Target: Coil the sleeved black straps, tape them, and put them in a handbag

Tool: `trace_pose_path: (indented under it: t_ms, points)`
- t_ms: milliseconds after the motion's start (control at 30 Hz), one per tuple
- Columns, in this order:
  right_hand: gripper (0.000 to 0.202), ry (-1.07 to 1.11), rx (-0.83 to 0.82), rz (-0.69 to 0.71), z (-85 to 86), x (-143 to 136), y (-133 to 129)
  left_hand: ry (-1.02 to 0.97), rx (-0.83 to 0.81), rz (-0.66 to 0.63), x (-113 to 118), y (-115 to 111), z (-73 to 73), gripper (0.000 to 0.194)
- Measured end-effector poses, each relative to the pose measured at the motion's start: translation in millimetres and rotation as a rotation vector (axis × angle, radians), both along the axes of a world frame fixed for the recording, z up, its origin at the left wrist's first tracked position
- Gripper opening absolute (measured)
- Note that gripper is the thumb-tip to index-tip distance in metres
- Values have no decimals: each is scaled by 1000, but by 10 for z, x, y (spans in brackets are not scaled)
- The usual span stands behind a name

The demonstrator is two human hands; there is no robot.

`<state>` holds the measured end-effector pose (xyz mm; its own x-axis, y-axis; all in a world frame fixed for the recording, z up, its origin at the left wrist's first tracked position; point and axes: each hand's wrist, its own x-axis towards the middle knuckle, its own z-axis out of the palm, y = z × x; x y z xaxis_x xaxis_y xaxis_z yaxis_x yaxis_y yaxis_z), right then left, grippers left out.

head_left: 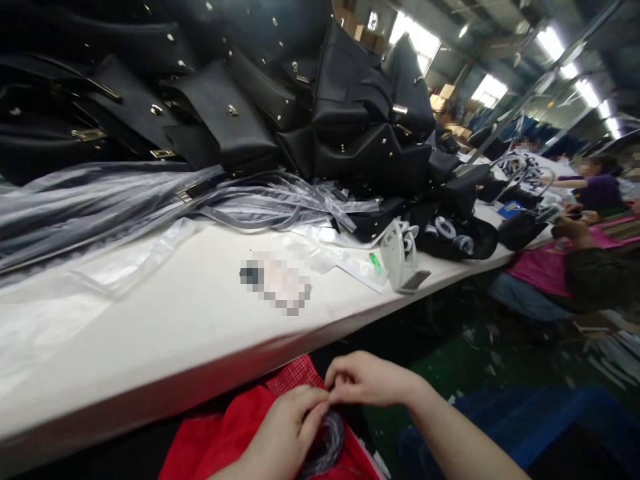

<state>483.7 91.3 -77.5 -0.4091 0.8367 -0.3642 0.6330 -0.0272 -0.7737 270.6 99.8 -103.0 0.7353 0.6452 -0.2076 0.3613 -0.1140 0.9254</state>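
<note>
Both of my hands meet low in the head view, over red cloth (215, 433) in front of the table edge. My left hand (295, 420) is closed, its thumb and fingers pinched together. Touching its fingertips, my right hand (367, 380) has curled fingers, also in a pinch. What lies between the fingertips is too small to make out. Just beneath my left hand is a coiled roll (333, 437) with a clear, shiny wrap, partly hidden by that hand. Red checked cloth (300, 375) shows behind the hands.
Black bags (225, 113) are heaped along the back of the white table (175, 320). Plastic-wrapped straps (115, 193) lie before them. A blurred object (280, 280) and a white tape dispenser (400, 257) rest near the edge. People sit at the right, one in pink (540, 267).
</note>
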Motion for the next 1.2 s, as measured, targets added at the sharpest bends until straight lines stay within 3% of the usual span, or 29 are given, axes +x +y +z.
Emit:
trace_pose_path:
  t_ms: [100,200,300,400,667,1200]
  points:
    - [21,-182,464,-446,3,367,399,17,-60,16,24,23,-59,33]
    - [20,-457,739,-646,-143,735,777,7,-82,43,37,72,-134,33]
    - [17,-543,769,-588,-319,954,972,1,-82,49,36,111,-230,33]
    - [18,-584,797,-525,-387,1006,1005,10,-102,44,32,146,-297,34]
    - [20,-762,743,-384,-227,967,984,36,-145,38,77,236,-328,35]
    - [21,-706,788,-325,-280,1044,956,17,-137,60,43,237,-315,31]
